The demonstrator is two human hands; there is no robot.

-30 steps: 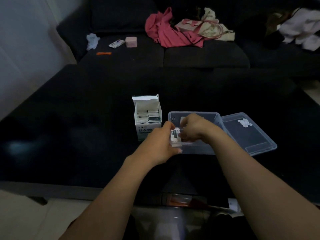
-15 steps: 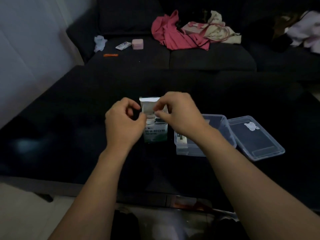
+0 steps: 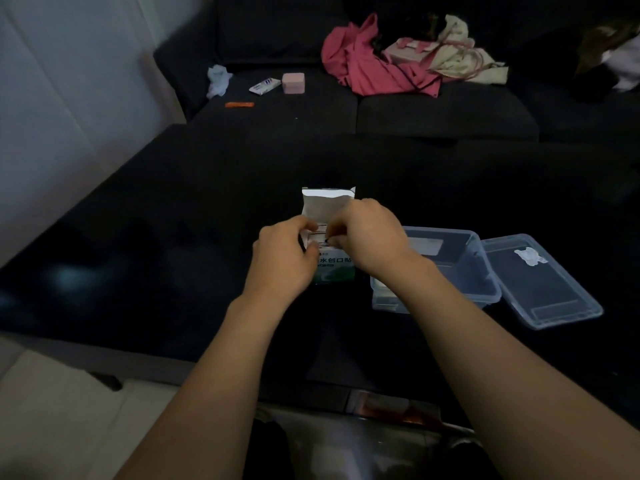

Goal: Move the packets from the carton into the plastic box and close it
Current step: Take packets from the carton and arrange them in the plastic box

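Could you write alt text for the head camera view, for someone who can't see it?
Both hands, left hand and right hand, reach into an open carton on a dark table. A clear plastic box sits right of it, its lid lying off alongside.

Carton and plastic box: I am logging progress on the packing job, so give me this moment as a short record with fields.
carton: upright on the dark table, top flap open
left hand: at the carton's left side, fingers curled at its mouth
right hand: fingers curled, pinching at the packets in the carton's mouth
packets: white edges showing between the fingers
plastic box: open, right of the carton, some packets inside
lid: off, lying to the right of the box
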